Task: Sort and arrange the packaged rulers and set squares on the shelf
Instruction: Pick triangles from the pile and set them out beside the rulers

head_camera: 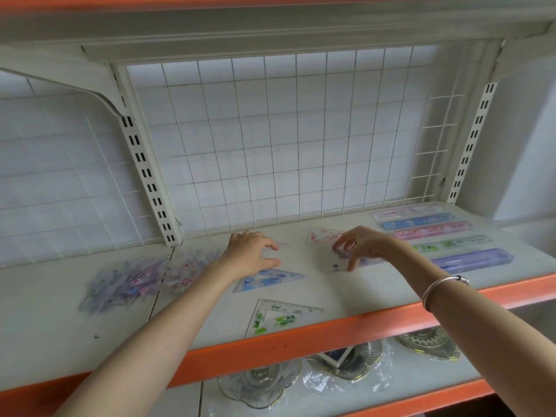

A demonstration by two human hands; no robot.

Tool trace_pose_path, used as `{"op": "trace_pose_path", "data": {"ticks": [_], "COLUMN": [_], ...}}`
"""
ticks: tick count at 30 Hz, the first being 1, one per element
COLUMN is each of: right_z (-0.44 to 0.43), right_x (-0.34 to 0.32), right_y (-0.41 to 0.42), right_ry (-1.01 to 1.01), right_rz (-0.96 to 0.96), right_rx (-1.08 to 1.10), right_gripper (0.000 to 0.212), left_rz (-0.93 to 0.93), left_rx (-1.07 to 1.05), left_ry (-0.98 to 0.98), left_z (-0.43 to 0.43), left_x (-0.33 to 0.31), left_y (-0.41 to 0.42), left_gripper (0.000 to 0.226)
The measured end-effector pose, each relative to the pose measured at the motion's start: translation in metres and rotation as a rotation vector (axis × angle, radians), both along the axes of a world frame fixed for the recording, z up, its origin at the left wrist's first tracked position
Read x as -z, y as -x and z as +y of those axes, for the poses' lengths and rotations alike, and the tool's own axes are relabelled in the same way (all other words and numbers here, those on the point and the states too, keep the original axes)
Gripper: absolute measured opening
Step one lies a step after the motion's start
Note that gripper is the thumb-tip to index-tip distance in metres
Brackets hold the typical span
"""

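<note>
Reaching over the orange-edged shelf (376,323) with both forearms, palms down. Left hand (252,251) sits mid-shelf, fingers spread and loosely curved, thumb just above the blue set square (267,279); can't tell if it touches anything. Right hand (367,245), silver bangle (442,288) on the wrist, pinches a clear pack with purple print (338,261) between thumb and fingertips, low over the shelf right of centre. Pink set square (325,234) lies just behind it, near the wire grid back (285,139). Green set square (279,316) lies flat at the front edge. Five packaged rulers (433,230) lie in a parallel row at the right end: pale pink, blue, pink, green, purple. Loose heap of packs (129,281) at left, blurred.
</note>
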State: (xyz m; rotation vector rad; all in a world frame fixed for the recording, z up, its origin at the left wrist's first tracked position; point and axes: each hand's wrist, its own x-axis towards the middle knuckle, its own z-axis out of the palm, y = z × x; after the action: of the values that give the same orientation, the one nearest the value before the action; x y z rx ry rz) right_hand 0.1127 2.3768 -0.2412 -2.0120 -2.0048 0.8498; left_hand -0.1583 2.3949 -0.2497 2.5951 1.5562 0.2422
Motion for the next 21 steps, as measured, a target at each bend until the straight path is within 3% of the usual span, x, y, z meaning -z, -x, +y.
{"op": "trace_pose_path", "data": {"ticks": [7,13,21], "right_z": [0.002,0.006,0.009], "right_x": [0.000,-0.002,0.000], "right_y": [0.021,0.062,0.119], "right_ry": [-0.179,-0.374,-0.458], "right_rz": [-0.056,-0.250,-0.293], "right_rx": [-0.031,-0.147,-0.306], "right_gripper": [0.054,0.045,0.043], "left_rz": [-0.016,-0.034,-0.037], "left_rx": [-0.022,-0.069,-0.194], "left_ry": [-0.022,-0.042,-0.069], "left_z": [-0.001,-0.006,-0.022], "left_x": [-0.002,-0.004,-0.007], "left_y": [0.010,0.040,0.101], "left_gripper": [0.040,0.040,0.045]}}
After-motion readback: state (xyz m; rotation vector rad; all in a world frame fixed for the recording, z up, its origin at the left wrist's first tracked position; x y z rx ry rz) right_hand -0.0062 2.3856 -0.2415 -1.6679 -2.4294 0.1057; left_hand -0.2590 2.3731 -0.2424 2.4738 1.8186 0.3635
